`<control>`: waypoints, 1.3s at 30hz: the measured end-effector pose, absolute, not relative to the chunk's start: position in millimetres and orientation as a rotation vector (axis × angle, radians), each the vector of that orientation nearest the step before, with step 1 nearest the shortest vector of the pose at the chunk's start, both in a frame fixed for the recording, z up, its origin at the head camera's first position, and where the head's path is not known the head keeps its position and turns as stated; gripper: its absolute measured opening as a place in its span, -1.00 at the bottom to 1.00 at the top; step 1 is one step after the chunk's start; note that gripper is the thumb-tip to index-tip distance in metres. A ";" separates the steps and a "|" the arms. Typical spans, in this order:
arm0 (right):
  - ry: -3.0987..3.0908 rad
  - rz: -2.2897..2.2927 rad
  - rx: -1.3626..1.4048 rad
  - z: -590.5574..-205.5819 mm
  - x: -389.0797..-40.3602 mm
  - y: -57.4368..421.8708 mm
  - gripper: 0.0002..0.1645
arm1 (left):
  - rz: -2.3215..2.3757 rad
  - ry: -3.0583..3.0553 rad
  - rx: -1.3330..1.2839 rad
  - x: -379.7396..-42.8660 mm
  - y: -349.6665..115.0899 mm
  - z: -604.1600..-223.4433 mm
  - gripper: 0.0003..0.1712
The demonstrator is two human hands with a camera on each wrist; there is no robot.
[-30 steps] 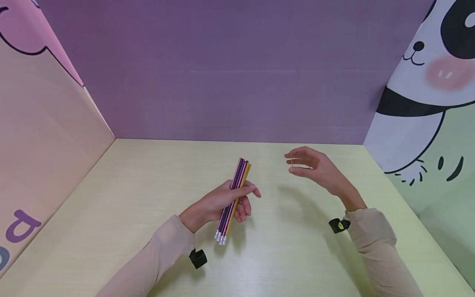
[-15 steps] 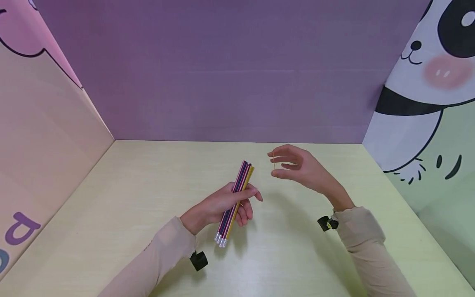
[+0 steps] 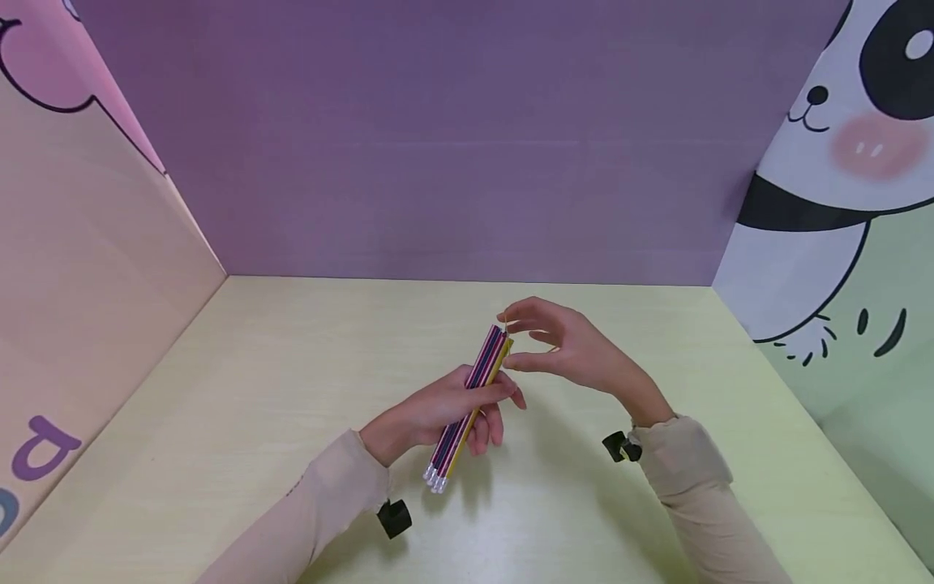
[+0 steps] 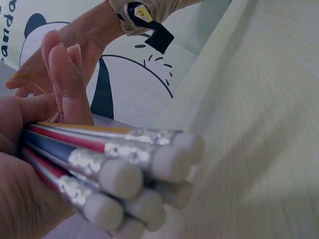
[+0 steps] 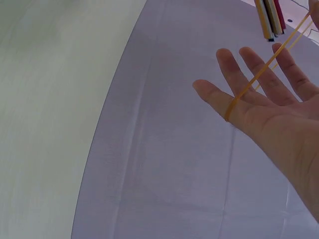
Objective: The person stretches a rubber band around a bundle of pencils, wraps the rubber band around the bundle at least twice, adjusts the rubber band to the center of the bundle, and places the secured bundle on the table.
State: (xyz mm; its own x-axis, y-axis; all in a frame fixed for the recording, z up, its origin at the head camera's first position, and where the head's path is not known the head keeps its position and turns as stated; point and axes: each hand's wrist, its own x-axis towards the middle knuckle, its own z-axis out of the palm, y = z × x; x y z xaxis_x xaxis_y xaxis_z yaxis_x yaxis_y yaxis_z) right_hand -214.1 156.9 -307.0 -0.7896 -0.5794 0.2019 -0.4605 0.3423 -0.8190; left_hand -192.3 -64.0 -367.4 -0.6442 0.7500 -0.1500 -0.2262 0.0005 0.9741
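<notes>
A bundle of pencils, striped ones with a yellow one along the side, lies slanted in my left hand, whose thumb crosses over the shafts. Their white erasers and silver ferrules point toward the left wrist camera. My right hand is close by the far ends of the pencils, fingers spread. An orange rubber band is stretched across it, looped round one outer finger and running over to the upper right edge of the right wrist view. Pencil tips show beyond those fingers.
Below both hands spreads a pale wood-look table. A purple panel rises at its back, with a printed pink panel on the left and a panda panel on the right. Black wrist cameras hang below both cuffs.
My right hand has moved left, carrying the rubber band to the far ends of the pencils. The left hand and its bundle have shifted slightly right and toward me.
</notes>
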 end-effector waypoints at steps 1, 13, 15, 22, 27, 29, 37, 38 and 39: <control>2.466 -1.440 -0.969 -308.1 -213.7 156.1 -0.43 | 1.718 1.574 0.567 -191.5 -63.5 -367.2 -0.62; 2.274 -1.445 -1.043 -316.6 -213.1 145.0 -0.53 | 1.593 1.627 0.689 -180.5 -58.0 -362.9 -0.56; 2.218 -1.454 -1.033 -320.4 -214.8 144.3 -0.54 | 1.592 1.621 0.697 -179.4 -57.7 -362.3 -0.59; 2.059 -1.511 -1.017 -329.7 -217.4 145.0 -0.61 | 1.588 1.635 0.726 -179.1 -59.0 -357.4 -0.68; 2.004 -1.544 -0.968 -332.1 -217.2 144.1 -0.69 | 1.587 1.695 0.706 -182.2 -62.8 -354.7 -0.69; 2.008 -1.538 -0.946 -331.9 -216.6 144.2 -0.70 | 1.577 1.702 0.701 -182.7 -63.8 -354.6 -0.70; 2.043 -1.482 -0.979 -330.1 -214.9 143.5 -0.74 | 1.566 1.797 0.739 -185.2 -66.0 -356.1 -0.66; 2.043 -1.481 -0.978 -330.6 -215.3 143.4 -0.75 | 1.571 1.809 0.737 -185.9 -66.4 -356.6 -0.67; 2.046 -1.479 -0.974 -331.0 -215.7 143.6 -0.76 | 1.574 1.818 0.731 -186.6 -66.6 -357.2 -0.67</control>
